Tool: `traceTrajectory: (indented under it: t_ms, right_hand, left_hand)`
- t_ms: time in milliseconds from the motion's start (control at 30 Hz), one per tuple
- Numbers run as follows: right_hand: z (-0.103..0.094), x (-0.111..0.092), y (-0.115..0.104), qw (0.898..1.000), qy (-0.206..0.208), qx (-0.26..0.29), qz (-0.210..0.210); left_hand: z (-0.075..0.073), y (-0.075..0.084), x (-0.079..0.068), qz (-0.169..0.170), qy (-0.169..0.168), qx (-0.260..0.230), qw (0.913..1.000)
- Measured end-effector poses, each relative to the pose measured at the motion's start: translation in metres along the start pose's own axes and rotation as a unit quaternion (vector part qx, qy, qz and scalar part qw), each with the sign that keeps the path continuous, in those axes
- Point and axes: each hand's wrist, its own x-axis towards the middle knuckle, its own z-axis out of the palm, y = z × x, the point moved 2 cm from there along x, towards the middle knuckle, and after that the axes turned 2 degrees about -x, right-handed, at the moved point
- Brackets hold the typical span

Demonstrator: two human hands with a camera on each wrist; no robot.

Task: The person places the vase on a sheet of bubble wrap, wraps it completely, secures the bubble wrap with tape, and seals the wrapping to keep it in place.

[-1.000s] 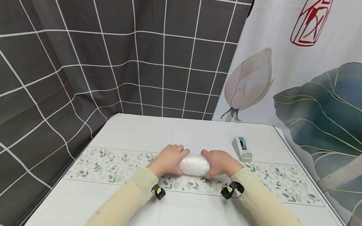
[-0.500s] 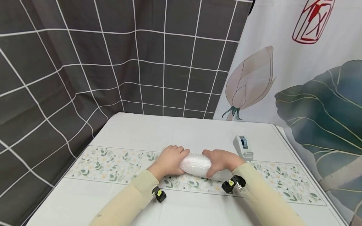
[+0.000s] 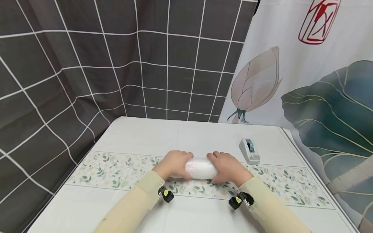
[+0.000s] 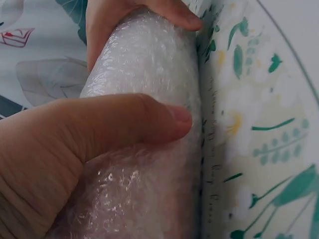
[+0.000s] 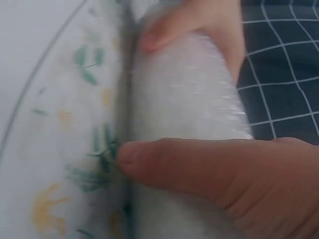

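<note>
A roll of clear bubble wrap [image 3: 201, 168] lies crosswise on the patterned strip of the table, with a pinkish tint toward its left end. My left hand [image 3: 175, 164] grips its left end, the thumb [image 4: 164, 122] lying along the near side in the left wrist view. At the opposite end my right hand [image 3: 228, 167] holds the roll, its thumb [image 5: 164, 158] across the plastic in the right wrist view. Both hands' fingers go over the far side and are partly hidden. Whatever is inside the wrap cannot be made out.
A white tape dispenser [image 3: 249, 151] with a blue roll stands on the table behind my right hand. The table [image 3: 151, 134] has a white cover with a floral band. Dark grid cloth [image 3: 151, 77] hangs at the back and left, flower-printed cloth [image 3: 262, 29] at the right.
The roll stays in nearly the same place between both hands. My right hand has shifted its hold slightly, with more fingers showing over the top. The view has moved a little.
</note>
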Motion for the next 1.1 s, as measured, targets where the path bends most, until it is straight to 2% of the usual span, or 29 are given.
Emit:
traceTrajectory:
  t_ms: [133, 300, 467, 533, 600, 700, 767, 933, 1100]
  right_hand:
    - [0.007, -0.001, -0.004, 0.998, 0.04, -0.052, 0.006]
    - [0.014, -0.004, -0.005, 0.994, 0.073, -0.084, 0.014]
    - [0.014, -0.002, -0.005, 0.993, 0.087, -0.085, 0.007]
    - [0.014, 0.001, -0.003, 0.993, 0.078, -0.083, 0.006]
    - [0.013, 0.004, -0.002, 0.995, 0.061, -0.08, 0.006]
    - [0.012, 0.01, 0.001, 0.997, 0.039, -0.072, 0.006]
    - [0.012, 0.012, 0.002, 0.998, 0.03, -0.061, 0.007]
    - [0.009, 0.013, 0.005, 0.999, 0.029, -0.037, 0.01]
    - [0.008, 0.015, 0.007, 0.999, 0.029, -0.025, 0.012]
  left_hand:
    - [-0.004, -0.005, 0.004, -0.023, -0.049, -0.044, 0.9976]
    - [-0.009, -0.012, 0.009, -0.045, -0.102, -0.092, 0.9895]
    - [-0.013, -0.016, 0.011, -0.046, -0.119, -0.132, 0.983]
    - [-0.013, -0.015, 0.01, -0.038, -0.11, -0.132, 0.9844]
    - [-0.012, -0.014, 0.007, -0.026, -0.091, -0.111, 0.9893]
    - [-0.009, -0.009, -0.002, -0.009, -0.048, -0.045, 0.9978]
    - [-0.007, -0.006, -0.007, -0.001, -0.015, 0.01, 0.9998]
    - [0.003, 0.002, -0.019, 0.003, 0.06, 0.116, 0.9914]
    - [0.013, 0.004, -0.027, -0.01, 0.112, 0.156, 0.9813]
